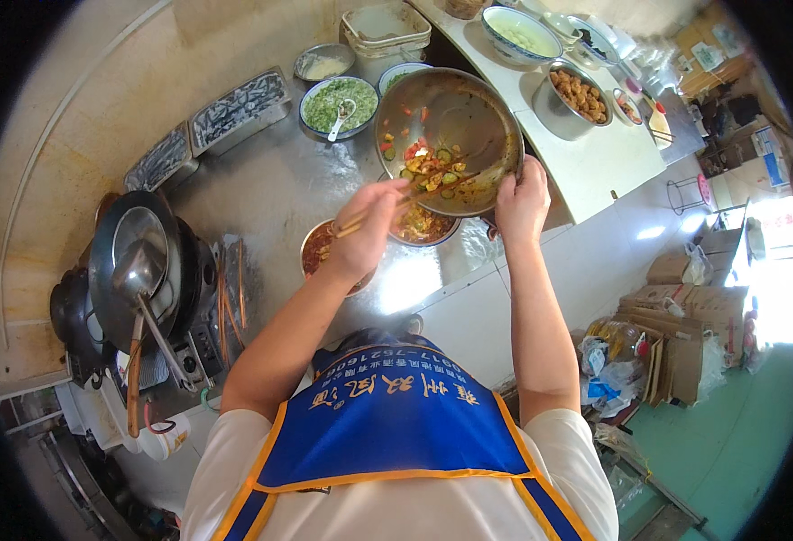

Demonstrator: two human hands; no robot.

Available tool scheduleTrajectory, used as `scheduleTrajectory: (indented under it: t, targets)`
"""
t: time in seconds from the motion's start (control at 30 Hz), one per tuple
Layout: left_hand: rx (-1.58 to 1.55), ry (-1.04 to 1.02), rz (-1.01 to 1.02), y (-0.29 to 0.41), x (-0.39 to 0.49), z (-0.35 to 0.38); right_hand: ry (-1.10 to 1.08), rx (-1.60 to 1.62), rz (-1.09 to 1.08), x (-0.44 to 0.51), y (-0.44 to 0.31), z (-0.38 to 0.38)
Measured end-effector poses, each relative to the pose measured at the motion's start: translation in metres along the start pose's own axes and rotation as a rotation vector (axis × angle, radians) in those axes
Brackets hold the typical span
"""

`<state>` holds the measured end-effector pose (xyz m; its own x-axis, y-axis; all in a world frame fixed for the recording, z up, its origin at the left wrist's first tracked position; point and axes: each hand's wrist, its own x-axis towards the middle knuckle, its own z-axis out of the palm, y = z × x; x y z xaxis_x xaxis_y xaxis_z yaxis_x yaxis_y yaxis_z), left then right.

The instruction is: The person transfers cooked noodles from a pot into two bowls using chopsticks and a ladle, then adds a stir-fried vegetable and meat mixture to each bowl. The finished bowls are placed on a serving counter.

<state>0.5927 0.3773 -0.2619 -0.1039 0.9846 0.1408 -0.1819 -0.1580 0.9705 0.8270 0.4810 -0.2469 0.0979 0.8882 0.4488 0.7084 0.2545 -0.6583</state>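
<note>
My left hand [368, 230] is closed around a pair of wooden chopsticks [406, 201], whose tips reach into a large metal bowl [484, 111]. My right hand [524, 199] grips that bowl by its near right rim. The metal bowl is tilted and holds egg pieces, sliced green vegetable and red bits [430, 162]. Partly hidden beneath its near edge is a smaller bowl of food in reddish sauce [423, 226]. Another bowl with reddish food [316, 250] stands partly behind my left hand and wrist. Beyond, a bowl of chopped greens [352, 95] holds a white spoon [337, 125].
A wok [102, 250] with a metal ladle [141, 270] stands at left, beside loose chopsticks [241, 284]. Two metal trays [241, 108] line the wall. On the right counter [613, 172] are a pot of brown fried pieces [576, 98] and a bowl in pale liquid [522, 34].
</note>
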Motion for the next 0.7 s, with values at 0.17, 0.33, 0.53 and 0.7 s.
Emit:
scheduleTrajectory:
  t: [0.17,0.33,0.53,0.7]
  targets:
    - [0.157,-0.02,-0.03,-0.003,-0.003,-0.006,0.016,-0.025,-0.004,-0.001,0.007,-0.003]
    - [0.247,0.021,0.172,-0.005,0.007,0.0,0.003,-0.001,0.006,-0.001,0.011,-0.005]
    - [0.399,-0.013,0.055,-0.012,0.002,0.001,0.025,-0.01,0.036,0.001,0.014,-0.006]
    - [0.335,0.015,0.244,-0.007,0.003,0.008,0.008,0.019,0.036,-0.001,0.019,-0.012]
